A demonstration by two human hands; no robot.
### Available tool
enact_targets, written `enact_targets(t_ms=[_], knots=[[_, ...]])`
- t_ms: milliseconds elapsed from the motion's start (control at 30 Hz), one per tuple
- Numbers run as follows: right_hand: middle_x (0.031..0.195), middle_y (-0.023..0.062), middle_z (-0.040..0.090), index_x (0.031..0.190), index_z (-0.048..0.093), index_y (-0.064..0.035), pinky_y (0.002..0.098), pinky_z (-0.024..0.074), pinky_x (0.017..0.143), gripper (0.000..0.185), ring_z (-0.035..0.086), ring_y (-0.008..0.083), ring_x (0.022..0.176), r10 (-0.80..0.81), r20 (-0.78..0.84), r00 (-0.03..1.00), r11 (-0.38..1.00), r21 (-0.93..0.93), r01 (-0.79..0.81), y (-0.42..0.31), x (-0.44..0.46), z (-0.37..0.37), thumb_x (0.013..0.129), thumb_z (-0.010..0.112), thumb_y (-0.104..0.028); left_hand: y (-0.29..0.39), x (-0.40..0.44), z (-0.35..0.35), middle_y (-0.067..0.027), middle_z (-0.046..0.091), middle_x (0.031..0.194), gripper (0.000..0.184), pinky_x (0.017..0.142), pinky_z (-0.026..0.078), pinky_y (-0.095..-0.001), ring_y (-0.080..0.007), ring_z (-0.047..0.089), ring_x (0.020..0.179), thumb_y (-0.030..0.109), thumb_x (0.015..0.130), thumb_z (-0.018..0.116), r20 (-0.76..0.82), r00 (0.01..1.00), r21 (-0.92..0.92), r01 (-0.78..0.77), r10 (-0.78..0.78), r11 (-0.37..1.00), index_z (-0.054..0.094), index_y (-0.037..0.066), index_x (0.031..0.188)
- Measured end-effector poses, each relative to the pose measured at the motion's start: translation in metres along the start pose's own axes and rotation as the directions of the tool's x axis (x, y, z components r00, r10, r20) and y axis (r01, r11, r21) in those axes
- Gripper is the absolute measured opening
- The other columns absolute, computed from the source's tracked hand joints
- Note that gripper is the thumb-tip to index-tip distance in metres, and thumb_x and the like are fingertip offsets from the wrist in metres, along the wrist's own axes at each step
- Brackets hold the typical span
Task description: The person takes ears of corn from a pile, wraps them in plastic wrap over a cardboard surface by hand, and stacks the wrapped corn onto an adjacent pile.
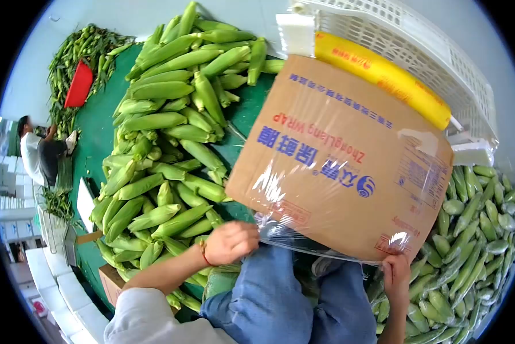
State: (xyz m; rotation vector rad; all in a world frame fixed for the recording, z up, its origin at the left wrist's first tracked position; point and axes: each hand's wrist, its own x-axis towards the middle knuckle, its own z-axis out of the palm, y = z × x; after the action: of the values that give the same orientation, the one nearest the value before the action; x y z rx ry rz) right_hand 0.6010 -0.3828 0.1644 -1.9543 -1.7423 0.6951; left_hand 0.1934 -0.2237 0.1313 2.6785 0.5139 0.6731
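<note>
A sheet of clear plastic wrap stretches toward me over a flat cardboard sheet printed with blue and red lettering. Its near left corner is pinched in my left hand, whose fingers are closed. On the near right corner, my right hand grips the film's edge, just past the cardboard. The film hangs a little below the cardboard's near edge, above my knees. At the cardboard's far side lies a yellow roll with red print.
Green corn in husks is heaped on the left, over a green floor. Film-wrapped corn is piled on the right. Behind the roll stands a white perforated crate. Another person sits far left near a red scoop-like object.
</note>
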Motion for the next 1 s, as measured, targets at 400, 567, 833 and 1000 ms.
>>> enact_targets(t_ms=[400,567,833,1000], knots=[[0.077,0.0095,0.059,0.086,0.058,-0.0037,0.0377,0.0412,0.076,0.003,0.056,0.0281,0.077,0.182,0.032,0.983,0.982,0.039,-0.183,-0.002,-0.003,0.005,0.087,0.057,-0.007,-0.087,-0.258,-0.107,-0.0182,0.058,0.121,0.072,0.094,0.045,-0.0457,-0.038,0.055,0.113,0.057,0.074,0.072,0.271,-0.048,0.62,0.773,-0.962,0.136,0.051,0.012,0.125],[0.082,0.011,0.062,0.089,0.06,-0.0064,0.0405,0.0411,0.077,0.005,0.057,0.0317,0.081,0.182,0.013,0.983,0.983,0.023,-0.182,-0.014,0.0,-0.001,0.087,0.059,-0.01,-0.127,-0.232,-0.077,-0.0196,0.062,0.118,0.053,0.084,0.05,-0.0347,-0.0255,0.063,0.1,0.024,0.092,0.06,-0.227,0.215,-0.341,0.896,-0.95,0.284,0.042,-0.003,0.134],[0.079,0.0157,0.06,0.09,0.059,-0.0064,0.0469,0.0443,0.068,0.009,0.058,0.036,0.076,0.127,-0.119,0.985,0.938,-0.31,-0.158,-0.038,-0.004,0.008,0.088,0.057,-0.015,0.023,0.175,-0.009,-0.0109,0.059,0.105,0.057,0.076,0.053,-0.037,-0.0312,0.062,0.092,0.026,0.067,0.079,0.195,0.978,0.154,-0.099,0.067,0.983,0.06,0.015,0.12],[0.098,0.0043,0.066,0.103,0.057,-0.0046,0.0336,0.0481,0.081,0.011,0.061,0.0148,0.092,0.318,-0.007,0.948,0.556,0.811,-0.18,-0.054,-0.011,-0.043,0.098,0.05,-0.012,0.026,0.203,0.033,-0.0075,0.06,0.104,0.057,0.076,0.053,-0.0348,-0.0278,0.063,0.092,0.03,0.071,0.075,0.308,0.95,-0.026,-0.043,0.049,0.999,0.059,0.019,0.124]])
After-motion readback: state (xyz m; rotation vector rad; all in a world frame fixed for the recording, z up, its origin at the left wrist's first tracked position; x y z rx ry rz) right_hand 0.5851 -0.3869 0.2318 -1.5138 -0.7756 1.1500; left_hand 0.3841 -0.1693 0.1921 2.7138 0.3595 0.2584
